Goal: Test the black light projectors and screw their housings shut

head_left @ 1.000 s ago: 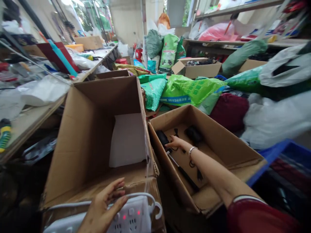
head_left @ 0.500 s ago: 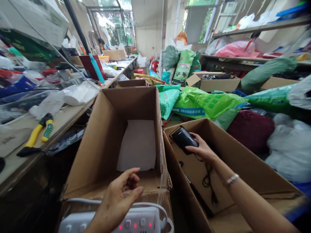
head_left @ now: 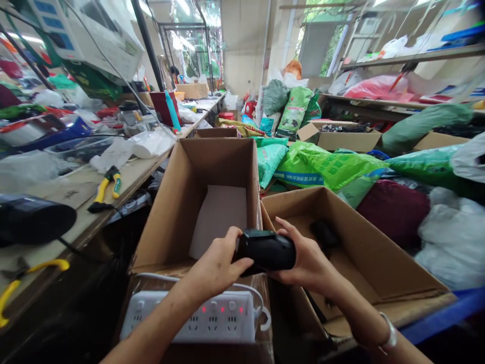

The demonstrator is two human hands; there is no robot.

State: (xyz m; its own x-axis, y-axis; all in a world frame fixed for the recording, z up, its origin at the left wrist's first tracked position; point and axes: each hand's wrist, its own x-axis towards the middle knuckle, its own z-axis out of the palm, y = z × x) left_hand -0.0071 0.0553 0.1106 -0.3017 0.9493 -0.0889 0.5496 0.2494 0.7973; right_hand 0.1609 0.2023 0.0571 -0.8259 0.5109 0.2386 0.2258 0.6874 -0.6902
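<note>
Both my hands grip a glossy black rounded device [head_left: 268, 250], held level above the near edges of two cardboard boxes. My left hand [head_left: 223, 258] closes on its left end, thumb in front. The fingers of my right hand [head_left: 303, 258] wrap its right end. Behind my left hand, the left cardboard box [head_left: 159, 217] has a pale sheet [head_left: 217, 215] on its bottom. In the right cardboard box [head_left: 394, 258] lies another dark object [head_left: 325, 233], too dim to name. Below my hands is a white power strip [head_left: 223, 323] with red lights lit.
On the bench at left lie yellow-handled pliers [head_left: 108, 189], a second yellow-handled tool [head_left: 30, 275] and a black cylindrical object [head_left: 38, 218] with a cord. Green bags [head_left: 333, 169] and a maroon bag [head_left: 394, 210] crowd behind and right of the boxes.
My right hand has moved left and toward me, from over the right box, with a black device in it. My left hand has closed on the device's other end. The view has shifted left.
</note>
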